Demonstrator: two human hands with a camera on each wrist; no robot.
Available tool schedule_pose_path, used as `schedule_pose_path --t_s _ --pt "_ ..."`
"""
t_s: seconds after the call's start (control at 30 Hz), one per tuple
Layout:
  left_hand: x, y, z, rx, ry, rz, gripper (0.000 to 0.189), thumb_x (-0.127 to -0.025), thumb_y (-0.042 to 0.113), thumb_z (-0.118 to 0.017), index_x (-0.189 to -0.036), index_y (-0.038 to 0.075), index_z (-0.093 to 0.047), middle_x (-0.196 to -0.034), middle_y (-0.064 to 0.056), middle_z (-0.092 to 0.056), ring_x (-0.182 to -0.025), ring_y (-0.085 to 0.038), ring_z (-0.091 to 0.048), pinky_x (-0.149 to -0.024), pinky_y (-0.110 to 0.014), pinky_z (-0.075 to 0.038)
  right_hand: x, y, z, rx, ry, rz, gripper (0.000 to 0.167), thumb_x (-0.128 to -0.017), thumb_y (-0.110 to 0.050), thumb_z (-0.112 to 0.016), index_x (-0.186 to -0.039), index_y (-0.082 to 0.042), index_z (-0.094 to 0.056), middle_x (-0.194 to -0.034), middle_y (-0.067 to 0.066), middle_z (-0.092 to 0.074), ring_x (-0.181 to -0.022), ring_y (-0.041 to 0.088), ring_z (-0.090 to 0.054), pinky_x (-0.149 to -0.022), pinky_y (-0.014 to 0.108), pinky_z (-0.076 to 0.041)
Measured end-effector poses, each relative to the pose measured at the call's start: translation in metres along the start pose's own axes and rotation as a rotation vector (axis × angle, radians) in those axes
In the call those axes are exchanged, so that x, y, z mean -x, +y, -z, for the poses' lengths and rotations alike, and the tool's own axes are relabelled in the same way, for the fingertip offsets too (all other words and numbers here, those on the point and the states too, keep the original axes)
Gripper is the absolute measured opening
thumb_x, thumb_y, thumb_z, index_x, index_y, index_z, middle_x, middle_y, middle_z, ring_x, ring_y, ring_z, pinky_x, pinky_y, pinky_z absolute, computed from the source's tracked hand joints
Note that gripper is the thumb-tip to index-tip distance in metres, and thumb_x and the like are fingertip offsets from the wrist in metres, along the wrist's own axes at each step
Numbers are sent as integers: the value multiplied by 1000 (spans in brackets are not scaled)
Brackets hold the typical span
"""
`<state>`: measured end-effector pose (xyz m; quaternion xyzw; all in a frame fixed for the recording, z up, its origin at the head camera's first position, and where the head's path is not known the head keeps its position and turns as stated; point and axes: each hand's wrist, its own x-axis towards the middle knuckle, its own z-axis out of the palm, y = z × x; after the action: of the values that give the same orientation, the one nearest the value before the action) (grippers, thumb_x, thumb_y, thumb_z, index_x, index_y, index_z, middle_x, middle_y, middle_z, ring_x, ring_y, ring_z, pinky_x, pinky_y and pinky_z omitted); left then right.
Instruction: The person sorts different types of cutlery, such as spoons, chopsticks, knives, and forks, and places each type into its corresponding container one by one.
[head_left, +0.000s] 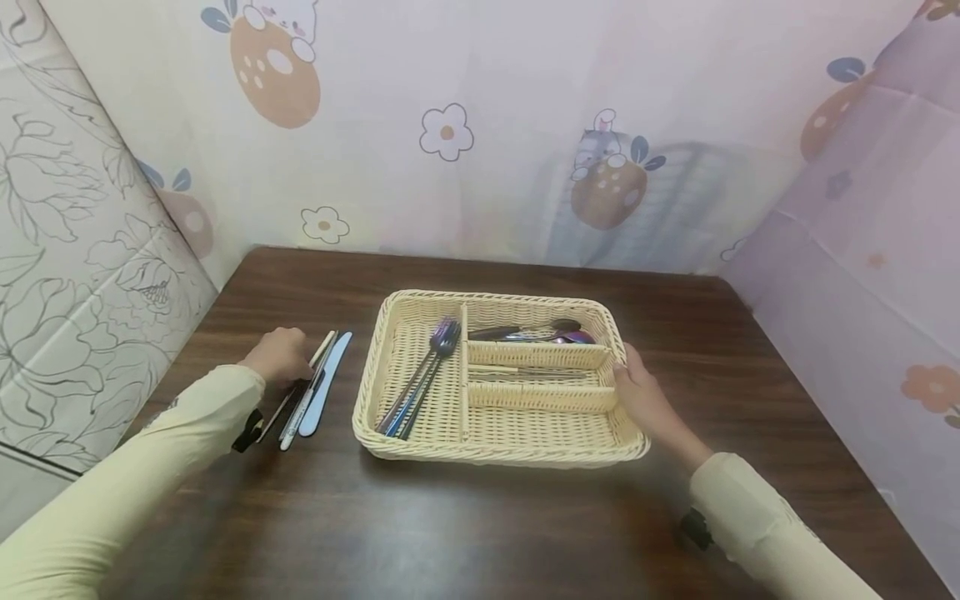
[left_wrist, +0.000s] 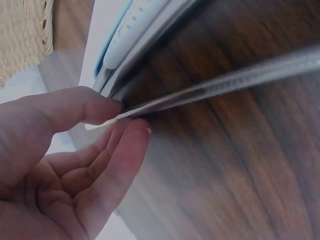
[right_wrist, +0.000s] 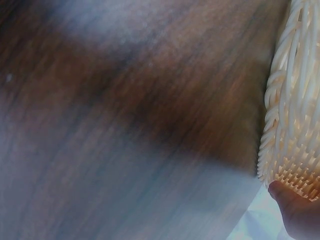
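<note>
My left hand (head_left: pixel 277 354) is at the left of the table, beside a small group of cutlery. In the left wrist view its thumb and forefinger pinch the end of a thin metal chopstick (left_wrist: pixel 225 82), which slants off to the right. Close by lie a light blue knife (head_left: pixel 326 387) and a slim piece with a white patterned handle (head_left: pixel 296 417). My right hand (head_left: pixel 645 396) holds the right rim of a cream woven basket (head_left: pixel 495 454), its thumb (right_wrist: pixel 287 197) showing against the weave in the right wrist view.
Forks (head_left: pixel 420 383) lie slanted in the basket's long left compartment. Spoons (head_left: pixel 577 337) are in the back right one, and thin sticks (head_left: pixel 532 372) in the narrow middle one. A patterned cloth (head_left: pixel 480 208) hangs behind the dark wooden table (head_left: pixel 480 525).
</note>
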<state>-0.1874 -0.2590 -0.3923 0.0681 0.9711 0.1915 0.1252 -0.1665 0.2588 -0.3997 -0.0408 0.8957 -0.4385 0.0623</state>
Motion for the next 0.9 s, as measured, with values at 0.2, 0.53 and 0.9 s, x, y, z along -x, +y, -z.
schedule_pose_path --t_s 0.2,0.53,0.9 --pt "1 -1 3 -64 66 -16 23 -75 5 -67 -59 7 -49 -51 -4 -51 -45 -17 -48 -45 -31 -42 0 -3 -1 -26 -12 10 54 -105 -28 -20 -152 -10 -3 -145 34 -26 -131 47 -30 -104 61 -21" --pt "-6 67 49 -277 199 -175 14 -77 7 -70 -71 0 -59 -59 -6 -54 -51 -22 -51 -48 -38 -47 1 -1 1 -28 -11 20 54 -105 -28 -19 -152 -10 -2 -145 34 -26 -131 48 -30 -104 61 -21" --pt "-17 191 46 -418 179 -614 20 -71 -7 -63 -65 8 -52 -61 0 -49 -55 -16 -45 -56 -30 -47 1 -1 1 -42 -8 28 55 -105 -27 -21 -152 -7 -1 -148 32 -21 -135 47 -22 -106 61 -15"
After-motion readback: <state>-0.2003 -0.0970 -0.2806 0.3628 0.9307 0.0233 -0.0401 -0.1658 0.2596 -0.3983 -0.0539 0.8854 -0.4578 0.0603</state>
